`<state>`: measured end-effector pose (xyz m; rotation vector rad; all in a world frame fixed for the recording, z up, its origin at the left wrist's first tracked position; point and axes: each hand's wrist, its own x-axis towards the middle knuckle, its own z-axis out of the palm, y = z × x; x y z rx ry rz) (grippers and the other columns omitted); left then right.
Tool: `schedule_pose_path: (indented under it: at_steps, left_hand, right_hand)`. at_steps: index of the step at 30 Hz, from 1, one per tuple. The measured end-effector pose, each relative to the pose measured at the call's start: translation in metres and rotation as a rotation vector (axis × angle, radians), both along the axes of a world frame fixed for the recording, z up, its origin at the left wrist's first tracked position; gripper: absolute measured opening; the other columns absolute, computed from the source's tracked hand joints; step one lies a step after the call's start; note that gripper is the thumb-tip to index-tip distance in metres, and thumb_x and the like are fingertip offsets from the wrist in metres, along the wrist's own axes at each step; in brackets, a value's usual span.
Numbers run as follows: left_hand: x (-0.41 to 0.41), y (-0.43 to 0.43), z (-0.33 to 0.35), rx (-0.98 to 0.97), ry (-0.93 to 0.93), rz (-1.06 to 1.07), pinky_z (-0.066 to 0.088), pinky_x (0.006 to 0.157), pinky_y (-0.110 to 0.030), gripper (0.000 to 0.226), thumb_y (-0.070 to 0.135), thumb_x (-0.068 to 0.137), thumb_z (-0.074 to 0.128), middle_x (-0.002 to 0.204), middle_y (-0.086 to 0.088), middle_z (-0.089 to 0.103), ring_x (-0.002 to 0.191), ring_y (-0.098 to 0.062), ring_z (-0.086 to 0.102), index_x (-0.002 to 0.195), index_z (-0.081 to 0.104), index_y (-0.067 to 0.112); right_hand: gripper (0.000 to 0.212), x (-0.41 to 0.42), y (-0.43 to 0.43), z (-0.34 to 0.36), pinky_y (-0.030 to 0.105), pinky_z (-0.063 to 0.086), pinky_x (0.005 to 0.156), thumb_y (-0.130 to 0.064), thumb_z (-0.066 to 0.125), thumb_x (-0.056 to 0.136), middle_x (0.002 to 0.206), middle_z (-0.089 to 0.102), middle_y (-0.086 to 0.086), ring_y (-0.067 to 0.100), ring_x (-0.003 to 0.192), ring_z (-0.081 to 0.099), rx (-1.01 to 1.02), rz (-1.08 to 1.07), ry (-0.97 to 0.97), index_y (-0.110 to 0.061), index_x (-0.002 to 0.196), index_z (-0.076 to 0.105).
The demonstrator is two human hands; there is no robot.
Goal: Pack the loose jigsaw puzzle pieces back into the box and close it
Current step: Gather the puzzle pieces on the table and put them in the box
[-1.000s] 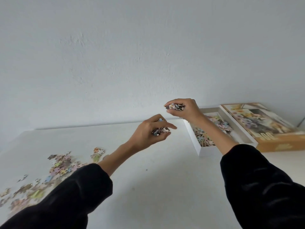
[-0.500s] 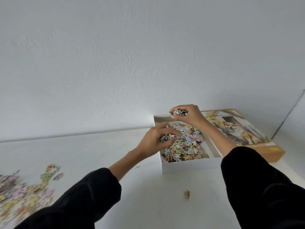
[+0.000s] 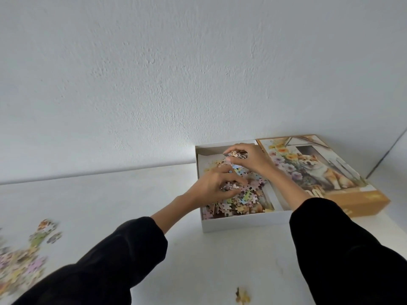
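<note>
A white box base (image 3: 242, 223) stands on the white table against the wall, with a heap of pastel puzzle pieces (image 3: 240, 201) inside. My left hand (image 3: 214, 186) is over the heap, its fingers curled round a small clump of pieces. My right hand (image 3: 248, 157) is above the box's far part and pinches a bunch of pieces between thumb and fingers. The lid (image 3: 319, 172), printed with a dog and flowers, lies face up just right of the base. More loose pieces (image 3: 26, 260) are spread at the table's left edge.
One stray piece (image 3: 242, 296) lies on the table near the front, between my arms. The white wall rises right behind the box and the lid. Black sleeves cover both forearms.
Both hands carried their pieces rightwards from above the table to over the box. One piece dropped onto the table in front. The view swung right, shifting the loose pile to the left edge.
</note>
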<state>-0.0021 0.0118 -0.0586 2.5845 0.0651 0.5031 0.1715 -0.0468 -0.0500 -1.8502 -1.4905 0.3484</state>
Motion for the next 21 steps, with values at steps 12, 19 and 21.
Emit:
schedule_pose_path:
  at_steps: [12,19,21]
  left_hand:
    - [-0.007,-0.001,0.0,0.031,0.031,-0.04,0.043,0.086,-0.023,0.027,0.04,0.083,0.062,0.106,0.002,0.062,0.099,-0.007,0.053,0.103,0.07,0.023]
    - [-0.022,-0.009,0.012,0.018,-0.011,-0.054,0.047,0.085,-0.03,0.022,0.031,0.088,0.059,0.102,-0.002,0.064,0.095,-0.01,0.057,0.101,0.071,0.017]
    - [-0.031,-0.01,0.016,0.01,-0.041,-0.058,0.047,0.085,-0.032,0.02,0.028,0.087,0.061,0.101,-0.001,0.065,0.094,-0.01,0.058,0.099,0.071,0.016]
  right_hand:
    - [0.018,-0.008,-0.003,0.0,0.013,0.042,0.081,-0.022,0.068,0.082,0.093,0.069,-0.001,0.011,0.09,0.061,0.037,0.022,0.104,-0.015,0.098,0.07]
    - [0.016,-0.027,-0.009,0.015,-0.006,0.034,0.074,-0.02,0.065,0.084,0.096,0.069,0.004,0.011,0.09,0.06,0.067,0.024,0.114,-0.014,0.098,0.07]
    - [0.017,-0.035,-0.011,0.02,-0.006,0.033,0.072,-0.02,0.065,0.084,0.096,0.07,0.005,0.012,0.09,0.061,0.082,0.031,0.104,-0.013,0.098,0.07]
